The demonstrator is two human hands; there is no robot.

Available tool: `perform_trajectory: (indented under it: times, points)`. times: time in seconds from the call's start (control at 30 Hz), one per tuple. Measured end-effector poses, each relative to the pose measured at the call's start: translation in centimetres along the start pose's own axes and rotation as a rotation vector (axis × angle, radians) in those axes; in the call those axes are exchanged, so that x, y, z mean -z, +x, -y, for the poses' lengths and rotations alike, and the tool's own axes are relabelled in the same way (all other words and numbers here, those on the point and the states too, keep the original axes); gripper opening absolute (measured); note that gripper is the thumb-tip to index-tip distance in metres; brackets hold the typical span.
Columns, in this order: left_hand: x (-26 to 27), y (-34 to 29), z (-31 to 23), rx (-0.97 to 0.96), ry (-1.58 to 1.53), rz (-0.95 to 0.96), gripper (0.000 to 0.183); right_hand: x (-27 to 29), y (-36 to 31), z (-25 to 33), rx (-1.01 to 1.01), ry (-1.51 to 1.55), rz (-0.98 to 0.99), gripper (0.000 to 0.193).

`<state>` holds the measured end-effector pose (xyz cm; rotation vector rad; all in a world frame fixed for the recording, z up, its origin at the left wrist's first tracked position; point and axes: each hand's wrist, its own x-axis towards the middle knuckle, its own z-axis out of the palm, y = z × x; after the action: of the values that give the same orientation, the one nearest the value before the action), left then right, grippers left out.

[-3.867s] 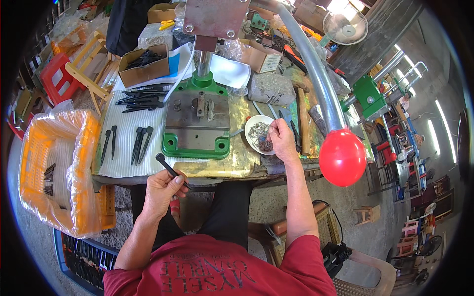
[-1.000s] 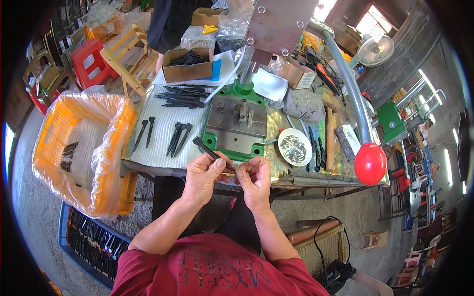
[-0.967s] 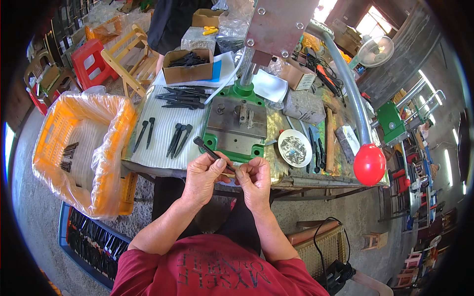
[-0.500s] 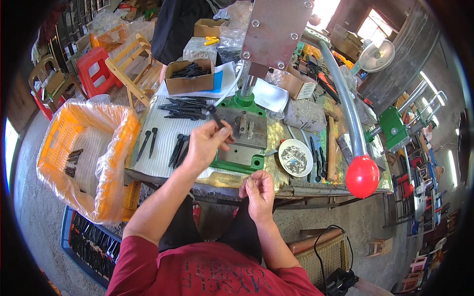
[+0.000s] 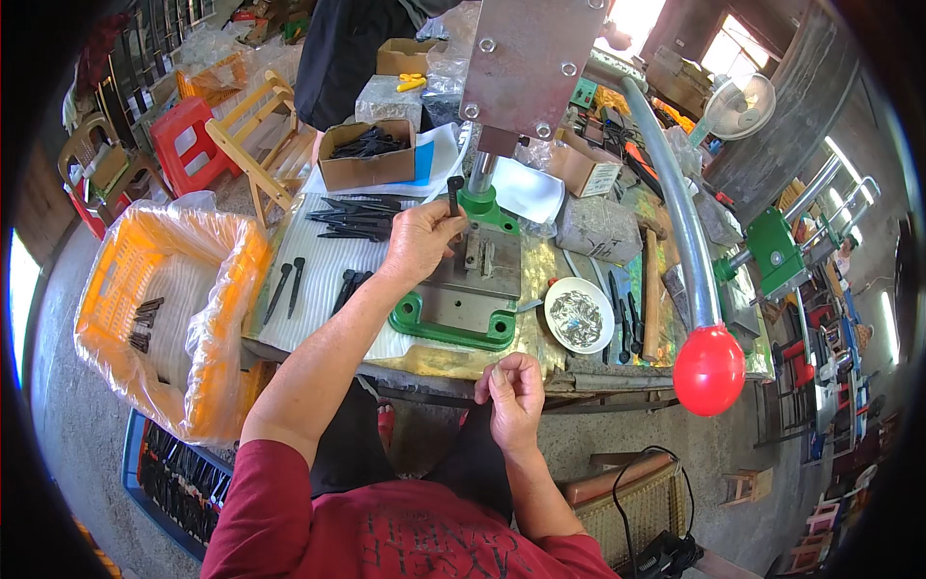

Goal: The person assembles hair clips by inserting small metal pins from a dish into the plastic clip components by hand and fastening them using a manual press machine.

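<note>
My left hand (image 5: 422, 239) is closed round a slim black rod-shaped piece (image 5: 454, 195) with a wider head, held upright over the green-based hand press (image 5: 453, 328). The piece's lower end is hidden by my fingers and stands just above the press's metal fixture (image 5: 479, 253). My right hand (image 5: 514, 394) is in a pinch in front of the table's near edge; whatever its fingertips hold, if anything, is too small to make out. Similar black pieces (image 5: 357, 218) lie in a pile left of the press, with a few more (image 5: 287, 286) on the white foam sheet (image 5: 318, 323).
A white bowl of small metal parts (image 5: 579, 314) sits right of the press. The press lever's red ball knob (image 5: 710, 371) hangs at the right. A cardboard box of black pieces (image 5: 367, 166) stands behind. At the left is a yellow crate lined with plastic (image 5: 207, 372).
My left hand has moved up and to the right with the black piece, which now stands more upright over the press. My right hand stays pinched, shifted slightly right and down.
</note>
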<state>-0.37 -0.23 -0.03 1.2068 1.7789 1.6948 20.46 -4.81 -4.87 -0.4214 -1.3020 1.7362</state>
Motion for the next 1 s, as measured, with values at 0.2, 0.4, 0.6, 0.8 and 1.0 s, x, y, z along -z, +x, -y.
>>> perform_trajectory:
  times: [0.2, 0.4, 0.6, 0.8, 1.0]
  points:
    - [0.0, 0.1, 0.1, 0.006, 0.001, 0.0, 0.012, 0.1, -0.1, -0.1, -0.006, 0.025, 0.0, 0.011]
    - [-0.1, 0.1, 0.2, 0.015, 0.027, -0.002, 0.013, 0.3, -0.2, -0.2, -0.004, 0.018, -0.003, 0.01]
    - [-0.2, 0.1, -0.4, -0.017, 0.094, 0.004, 0.014, 0.4, -0.1, -0.1, -0.007, 0.022, -0.007, 0.01]
    - [0.0, 0.2, -1.0, -0.097, 0.205, 0.016, 0.013, 0.6, 0.1, 0.1, 0.028, 0.014, -0.017, 0.011]
    - [-0.4, 0.4, 0.2, -0.294, 0.231, -0.004, 0.009, 1.0, 0.5, 1.0, 0.1, 0.01, -0.031, 0.01]
